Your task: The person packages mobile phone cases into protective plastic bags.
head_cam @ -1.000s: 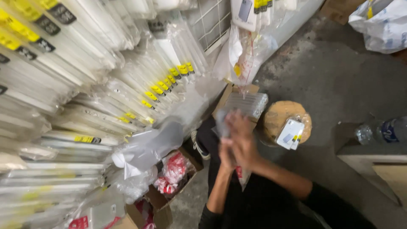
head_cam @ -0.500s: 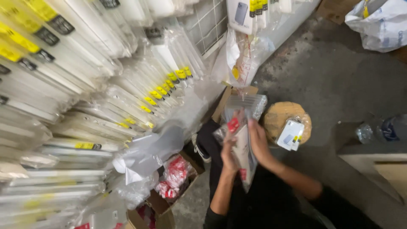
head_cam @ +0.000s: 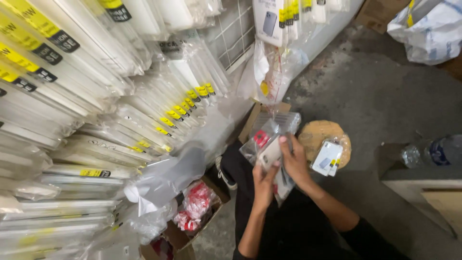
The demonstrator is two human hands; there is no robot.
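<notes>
Both hands share one grip on a clear plastic sleeve (head_cam: 267, 144) w/ a pale phone case inside, held over the lap near frame centre. Left hand (head_cam: 264, 184) pinches its lower edge from 6 o'clock; right hand (head_cam: 294, 161) clasps the side at 3 o'clock, fingers curled over. Looks light, thin, slippery film, prob. crinkly; case inside stiffer, so best held at the edges. More clear packets (head_cam: 279, 123) just behind at 12. Round cork mat (head_cam: 318, 135) w/ a small packet (head_cam: 327, 158) at 2 o'clock. Cardboard box (head_cam: 192, 226) of red-printed bags at 8; hanging rows of sleeved cases (head_cam: 96, 110) crowd 9–11. Water bottle (head_cam: 433, 151) well apart at 3.
</notes>
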